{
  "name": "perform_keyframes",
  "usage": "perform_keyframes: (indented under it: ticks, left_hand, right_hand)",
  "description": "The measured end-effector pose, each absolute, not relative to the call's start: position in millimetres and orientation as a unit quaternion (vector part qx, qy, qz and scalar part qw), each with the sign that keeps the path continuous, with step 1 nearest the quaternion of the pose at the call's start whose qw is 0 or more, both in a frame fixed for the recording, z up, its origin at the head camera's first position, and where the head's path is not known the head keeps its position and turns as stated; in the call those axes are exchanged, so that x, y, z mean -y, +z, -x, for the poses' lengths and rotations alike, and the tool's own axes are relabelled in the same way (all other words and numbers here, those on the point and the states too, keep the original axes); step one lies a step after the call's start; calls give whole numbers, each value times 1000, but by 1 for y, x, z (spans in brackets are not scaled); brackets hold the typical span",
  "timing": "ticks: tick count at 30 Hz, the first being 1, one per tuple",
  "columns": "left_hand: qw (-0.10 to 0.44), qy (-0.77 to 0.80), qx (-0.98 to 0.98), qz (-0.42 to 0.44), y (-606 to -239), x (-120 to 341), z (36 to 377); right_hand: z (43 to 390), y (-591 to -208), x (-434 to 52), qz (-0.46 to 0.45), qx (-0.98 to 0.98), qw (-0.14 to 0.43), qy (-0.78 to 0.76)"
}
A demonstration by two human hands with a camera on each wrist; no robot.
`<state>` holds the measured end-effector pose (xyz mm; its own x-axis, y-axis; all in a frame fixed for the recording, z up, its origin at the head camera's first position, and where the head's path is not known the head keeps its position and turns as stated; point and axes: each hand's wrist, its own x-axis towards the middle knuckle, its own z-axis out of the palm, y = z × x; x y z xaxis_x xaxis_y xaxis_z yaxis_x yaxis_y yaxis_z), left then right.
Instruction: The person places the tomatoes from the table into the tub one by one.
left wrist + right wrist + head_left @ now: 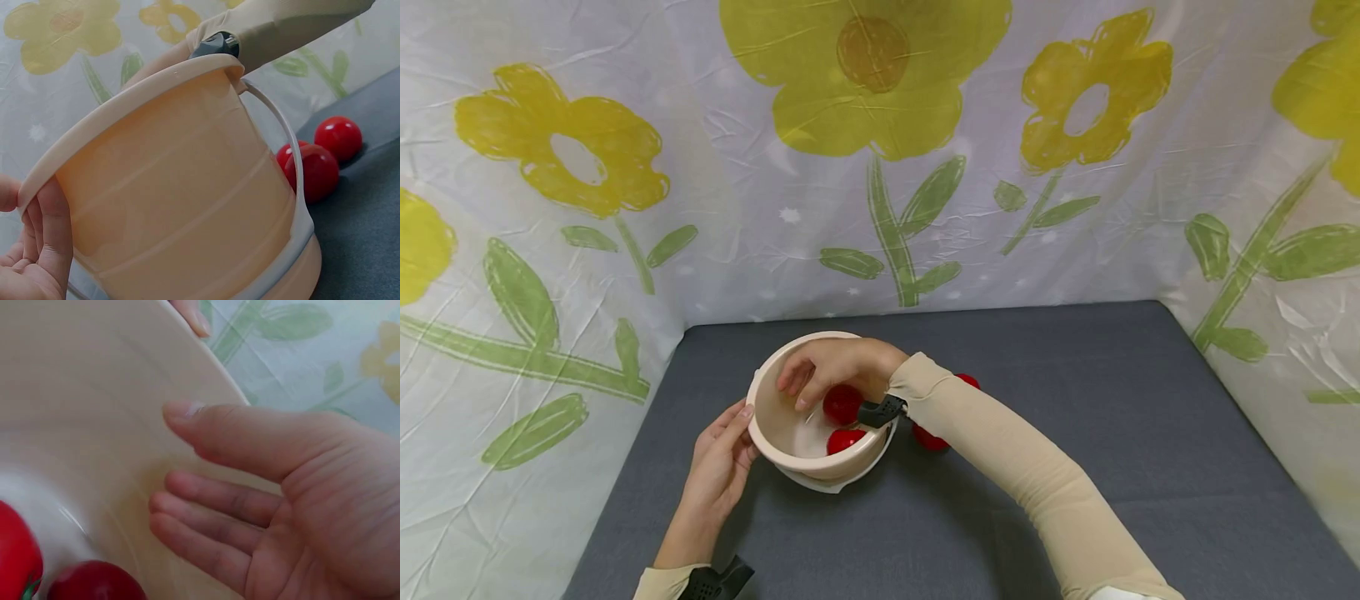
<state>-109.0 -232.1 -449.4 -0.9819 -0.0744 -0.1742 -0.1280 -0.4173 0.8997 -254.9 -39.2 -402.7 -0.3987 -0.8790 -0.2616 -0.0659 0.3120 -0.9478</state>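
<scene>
A peach-coloured plastic bucket (762, 421) tilts a little on the dark table, its pale handle (294, 140) hanging down against the side. My left hand (724, 458) pinches the bucket's left rim between thumb and fingers. Inside the bucket's mouth is my right hand (831, 367), its fingers loosely extended and nothing held. Below that hand, two red tomatoes lie in the bucket: one tomato (17, 553) shows a green stem, and another tomato (97, 584) is partly cut off by the frame. The right forearm hides part of the bucket's far rim.
To the right of the bucket, several more red tomatoes (338, 138) sit on the grey table cloth (1075, 375), partly covered by the right sleeve (1000, 442) in the head view. A flower-printed curtain (760, 250) stands behind and beside the table.
</scene>
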Motion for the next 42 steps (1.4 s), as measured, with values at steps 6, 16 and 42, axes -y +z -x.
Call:
perform_keyframes:
  ticks: [6,16,42]
  left_hand:
    - [17,835,-541,102,-449,232,109]
    - [9,837,-537,105,-449,231,110]
    - [9,836,-537,109,-450,232,109]
  right_hand:
    - [260,-387,31,359,-687,426,-467]
    - [280,-358,0,472,-720,329,-389]
    - [283,-419,-146,334,-785,273,-445]
